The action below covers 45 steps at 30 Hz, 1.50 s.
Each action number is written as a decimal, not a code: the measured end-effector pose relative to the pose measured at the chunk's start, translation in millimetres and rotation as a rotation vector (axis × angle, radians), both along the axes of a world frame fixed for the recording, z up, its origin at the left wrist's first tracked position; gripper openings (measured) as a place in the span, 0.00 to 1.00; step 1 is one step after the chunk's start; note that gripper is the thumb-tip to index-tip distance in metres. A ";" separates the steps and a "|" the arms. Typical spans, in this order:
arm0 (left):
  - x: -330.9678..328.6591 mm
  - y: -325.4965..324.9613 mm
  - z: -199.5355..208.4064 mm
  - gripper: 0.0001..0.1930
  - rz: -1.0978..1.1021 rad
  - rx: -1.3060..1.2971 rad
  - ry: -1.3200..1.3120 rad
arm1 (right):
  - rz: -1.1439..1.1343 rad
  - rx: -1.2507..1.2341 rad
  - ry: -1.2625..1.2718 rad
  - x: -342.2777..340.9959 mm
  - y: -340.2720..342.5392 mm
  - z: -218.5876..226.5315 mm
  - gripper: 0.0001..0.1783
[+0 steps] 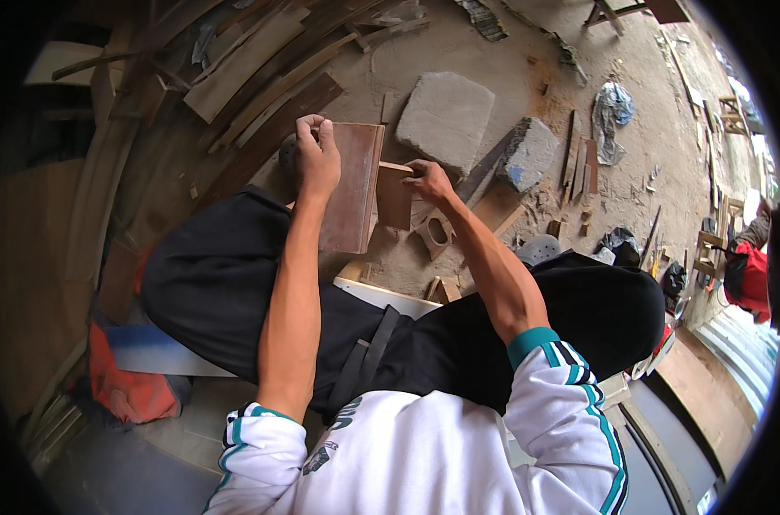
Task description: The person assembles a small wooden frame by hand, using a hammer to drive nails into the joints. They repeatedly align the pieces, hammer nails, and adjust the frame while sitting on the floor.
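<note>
Our left fingers (pixel 308 126) clamped a reddish-brown rectangular wooden board (pixel 350 189), right fingers (pixel 419 167) a smaller brown wooden panel (pixel 395 202); any join was unclear.

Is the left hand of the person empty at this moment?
No, the left hand holds the reddish-brown board near its upper left corner.

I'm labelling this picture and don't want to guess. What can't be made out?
Head view:
Reddish-brown rectangular wooden board in the left hand: its far face is hidden by its near face.
Small brown wooden panel in the right hand: the board seems to cover its left edge, so contact is unclear.
Grey perforated shoe: the black trouser leg hides the rest.
Pale-blue corrugated sheet: the dark fisheye rim cuts it off.
</note>
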State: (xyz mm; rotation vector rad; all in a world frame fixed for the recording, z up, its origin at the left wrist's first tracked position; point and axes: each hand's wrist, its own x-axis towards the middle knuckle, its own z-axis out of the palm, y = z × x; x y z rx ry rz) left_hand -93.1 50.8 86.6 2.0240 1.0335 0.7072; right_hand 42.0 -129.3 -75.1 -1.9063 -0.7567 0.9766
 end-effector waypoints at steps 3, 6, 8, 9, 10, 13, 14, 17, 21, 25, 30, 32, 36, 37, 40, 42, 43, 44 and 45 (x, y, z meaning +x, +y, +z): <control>13.0 -16.3 6.6 0.13 -0.048 -0.043 0.009 | -0.083 0.066 -0.025 15.6 -15.4 28.6 0.20; 15.5 -27.0 -2.5 0.13 -0.071 -0.084 -0.024 | -0.174 0.116 -0.096 19.6 -25.3 65.3 0.20; 19.6 -36.1 -18.3 0.13 -0.107 -0.083 -0.089 | -0.254 0.155 -0.157 20.9 -37.3 71.5 0.19; 22.4 -39.7 -26.6 0.13 -0.126 -0.101 -0.079 | -0.261 0.187 -0.155 21.6 -43.0 70.4 0.19; 26.6 -47.5 -36.9 0.13 -0.151 -0.105 -0.103 | -0.273 0.212 -0.156 24.5 -52.7 58.9 0.18; 34.7 -62.0 -55.9 0.13 -0.187 -0.180 -0.086 | -0.296 0.245 -0.108 21.6 -65.2 46.2 0.19; 35.9 -65.9 -61.9 0.14 -0.195 -0.153 -0.108 | -0.305 0.242 -0.083 18.5 -68.6 42.8 0.20; 35.9 -73.0 -79.6 0.14 -0.217 -0.110 -0.135 | -0.356 0.218 -0.101 8.6 -69.5 40.4 0.18; 39.6 -90.6 -87.8 0.14 -0.261 -0.155 -0.076 | -0.417 0.292 -0.024 11.3 -81.1 17.4 0.19; 36.9 -90.1 -96.9 0.14 -0.276 -0.154 -0.097 | -0.412 0.276 -0.118 3.2 -74.2 27.1 0.19; 41.1 -92.4 -106.5 0.12 -0.298 -0.208 -0.095 | -0.415 0.296 -0.049 3.9 -71.5 27.9 0.18; 40.6 -91.9 -106.1 0.12 -0.302 -0.211 -0.068 | -0.420 0.294 -0.045 2.1 -70.2 31.8 0.17; 45.0 -96.1 -97.4 0.13 -0.303 -0.255 -0.019 | -0.434 0.280 -0.070 2.4 -73.7 32.2 0.17; 46.6 -96.3 -96.4 0.13 -0.296 -0.275 0.018 | -0.439 0.286 -0.075 3.4 -74.4 30.9 0.17; 50.9 -98.3 -94.8 0.13 -0.304 -0.250 0.007 | -0.430 0.294 -0.092 4.1 -73.6 28.6 0.17; 52.8 -99.1 -94.5 0.13 -0.284 -0.261 0.021 | -0.417 0.279 -0.104 6.0 -73.8 29.6 0.17; 53.7 -99.4 -93.8 0.13 -0.273 -0.267 0.029 | -0.409 0.270 -0.110 6.6 -74.1 31.7 0.17; 54.8 -98.9 -93.0 0.13 -0.280 -0.269 0.040 | -0.420 0.272 -0.082 7.1 -74.2 33.6 0.17; 56.3 -98.1 -92.3 0.13 -0.287 -0.271 0.050 | -0.431 0.274 -0.054 7.4 -74.3 35.6 0.17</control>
